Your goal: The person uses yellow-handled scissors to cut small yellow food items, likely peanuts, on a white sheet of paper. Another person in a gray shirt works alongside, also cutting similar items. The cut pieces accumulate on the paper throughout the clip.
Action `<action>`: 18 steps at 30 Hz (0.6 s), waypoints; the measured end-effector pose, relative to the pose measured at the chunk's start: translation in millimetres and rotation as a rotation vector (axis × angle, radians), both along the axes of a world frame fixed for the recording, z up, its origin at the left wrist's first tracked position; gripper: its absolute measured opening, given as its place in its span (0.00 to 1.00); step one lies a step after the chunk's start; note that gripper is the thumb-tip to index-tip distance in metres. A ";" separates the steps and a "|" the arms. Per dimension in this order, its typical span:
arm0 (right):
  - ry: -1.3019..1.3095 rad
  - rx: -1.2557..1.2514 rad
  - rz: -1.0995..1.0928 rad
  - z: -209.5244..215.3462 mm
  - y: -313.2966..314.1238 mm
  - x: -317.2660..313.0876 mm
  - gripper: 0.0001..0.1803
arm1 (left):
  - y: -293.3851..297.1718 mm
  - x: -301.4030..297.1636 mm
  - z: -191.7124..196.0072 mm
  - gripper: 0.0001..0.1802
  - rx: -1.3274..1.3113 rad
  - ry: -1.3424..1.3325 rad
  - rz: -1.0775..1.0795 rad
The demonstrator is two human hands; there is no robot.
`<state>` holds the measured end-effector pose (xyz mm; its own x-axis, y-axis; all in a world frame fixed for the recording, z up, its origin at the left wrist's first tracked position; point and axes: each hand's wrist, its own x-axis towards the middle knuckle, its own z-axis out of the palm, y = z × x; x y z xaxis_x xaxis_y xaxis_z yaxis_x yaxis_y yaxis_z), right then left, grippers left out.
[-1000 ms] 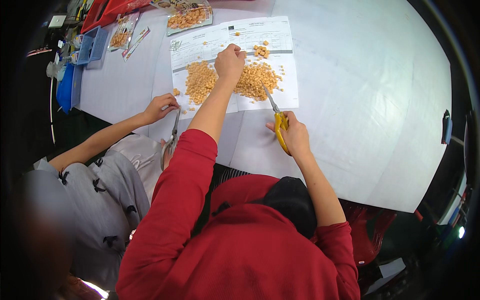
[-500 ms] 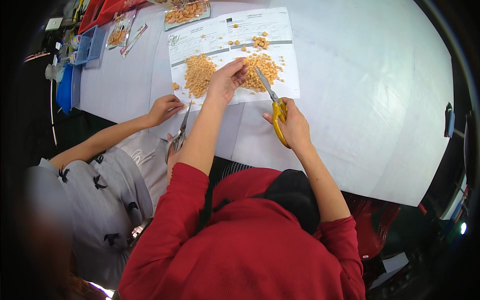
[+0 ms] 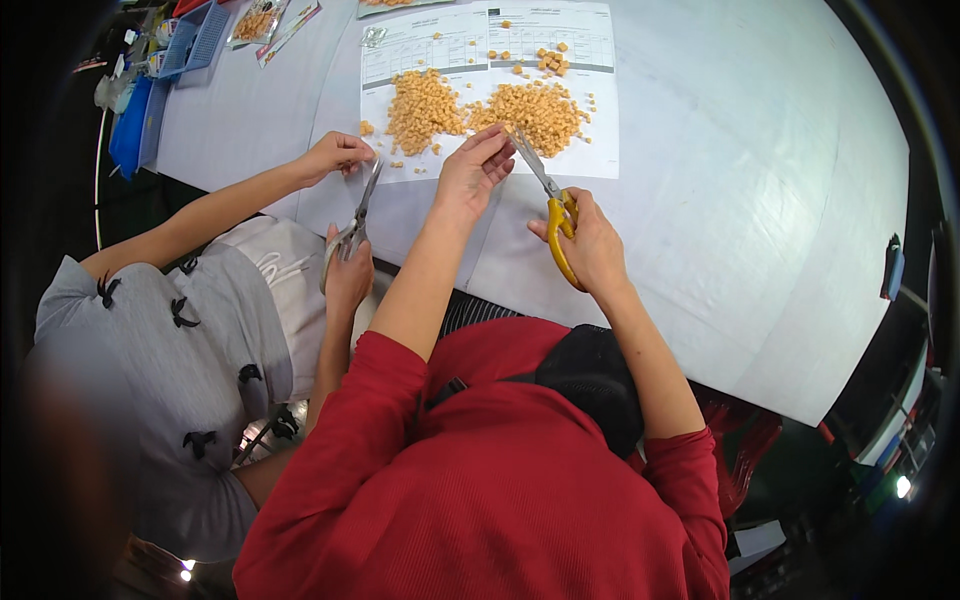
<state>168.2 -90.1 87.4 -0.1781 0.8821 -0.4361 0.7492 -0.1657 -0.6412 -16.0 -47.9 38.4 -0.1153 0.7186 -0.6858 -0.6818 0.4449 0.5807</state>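
Observation:
My left hand (image 3: 472,178) pinches a small orange cube (image 3: 508,130) at its fingertips, just in front of the right heap of tiny orange pieces (image 3: 537,116). In my right hand (image 3: 594,243) is a pair of scissors (image 3: 558,238) with yellow handles. Their blades point away from me and to the left, with the tips at the cube; whether they touch it is hard to tell. Beyond the heap lies a cluster of larger orange cubes (image 3: 552,62). A second heap (image 3: 424,112) spreads to the left. Both heaps rest on printed white sheets (image 3: 602,150).
To my left sits a co-worker in grey (image 3: 180,380), one hand (image 3: 340,155) near the left sheet, the other holding scissors (image 3: 350,238). A blue basket (image 3: 195,40), a clear bag of orange pieces (image 3: 258,22) and a blue bin (image 3: 130,135) are at the far left.
My left hand has drawn back from over the right heap with the cube in its fingertips. The scissor tips and fingertips have come together. The view has shifted, so the table sits higher.

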 end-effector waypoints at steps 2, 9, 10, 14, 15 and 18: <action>-0.008 -0.006 0.007 -0.3 -8.0 -3.2 0.38 | -10.7 -1.2 -2.7 0.14 -0.004 0.004 0.004; -0.016 -0.040 0.048 -9.7 -25.6 -14.7 0.38 | -36.8 -0.9 -4.6 0.14 -0.011 0.019 0.084; -0.020 -0.034 0.054 -10.8 -27.4 -16.4 0.38 | -39.8 -2.2 -7.5 0.15 -0.016 0.030 0.079; -0.029 -0.017 0.073 -24.3 -33.0 -17.9 0.37 | -48.5 -4.1 -18.9 0.14 -0.037 0.067 0.084; -0.036 -0.028 0.085 -27.6 -32.8 -17.0 0.36 | -50.1 -3.6 -22.1 0.14 -0.052 0.097 0.070; -0.042 -0.041 0.105 -43.1 -34.4 -12.3 0.36 | -51.8 -1.2 -34.1 0.12 -0.105 0.178 0.039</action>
<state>155.9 -124.5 44.3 -0.2496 0.8408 -0.4803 0.7899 -0.1101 -0.6032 -17.1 -99.7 4.4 -0.2676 0.6372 -0.7228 -0.5903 0.4845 0.6456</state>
